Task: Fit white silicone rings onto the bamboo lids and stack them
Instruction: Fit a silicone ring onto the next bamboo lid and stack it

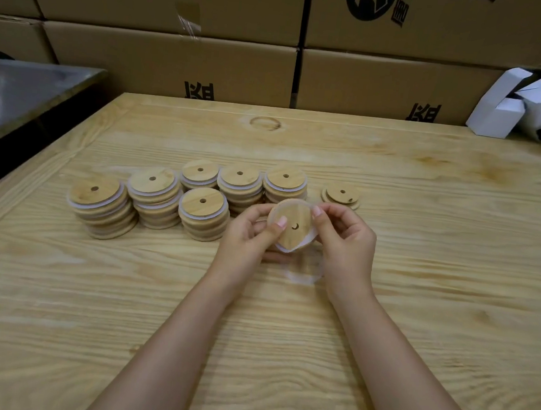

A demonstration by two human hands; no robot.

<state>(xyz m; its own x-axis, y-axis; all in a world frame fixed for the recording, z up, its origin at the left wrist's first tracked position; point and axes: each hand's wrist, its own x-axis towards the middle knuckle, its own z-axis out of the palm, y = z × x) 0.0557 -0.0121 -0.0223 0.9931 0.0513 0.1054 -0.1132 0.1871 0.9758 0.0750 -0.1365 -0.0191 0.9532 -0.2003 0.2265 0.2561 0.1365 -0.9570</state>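
A person's two hands work at a pale wooden tabletop (429, 193), holding a round bamboo lid (288, 228) just above the wood, its face with the small hole tilted toward the camera. The left hand (248, 235) grips the lid from the left, thumb pressed flat on its face and fingers curled behind. The right hand (347, 238) pinches the white ring (301, 243) at the lid's upper right edge. The ring sits along the top rim but hangs loose below the lower edge.

A second, loose ring (303, 275), nearly clear, lies on the tabletop directly beneath the hands.

Behind and to the left of the hands, six stacks of lids (154, 193) stand close together in a rough row, white bands showing between the wooden discs. The two leftmost lean a little. Near the right end of the row, a low pile (341, 195) of lids rests apart from the stacks, with no white visible on it.

Brown cardboard boxes (170, 59) with black printing are stacked along the far edge of the tabletop. White cartons (536, 105) are heaped at the far right corner, and a grey metal surface (18, 94) adjoins the tabletop on the left.
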